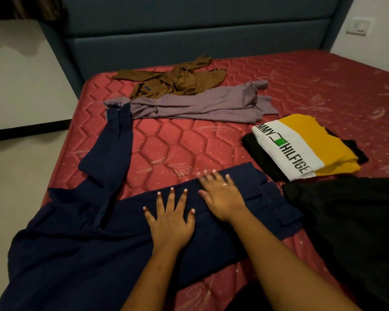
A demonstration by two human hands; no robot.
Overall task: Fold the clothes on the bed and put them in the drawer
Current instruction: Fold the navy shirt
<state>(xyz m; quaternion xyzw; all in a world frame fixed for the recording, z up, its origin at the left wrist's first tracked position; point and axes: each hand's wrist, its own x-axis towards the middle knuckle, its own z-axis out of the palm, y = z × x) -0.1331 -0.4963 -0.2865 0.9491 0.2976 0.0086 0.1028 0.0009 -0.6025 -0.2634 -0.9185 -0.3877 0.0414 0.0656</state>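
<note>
The navy shirt [76, 254] lies half-folded on the red mattress [171, 140] under both palms. Its long axis runs crosswise, from lower left to right, and one sleeve [112, 149] points away, left of the fingertips. A loose black garment [357, 221] lies right of the fingers. Beyond them, lilac [200, 106] and brown [173, 81] garments wait unfolded. A yellow-and-white shirt [301, 142] sits folded beyond-right. The left hand [171, 223] and right hand [222, 196] press flat, fingers spread. No drawer is in view, so most of the work probably remains.
</note>
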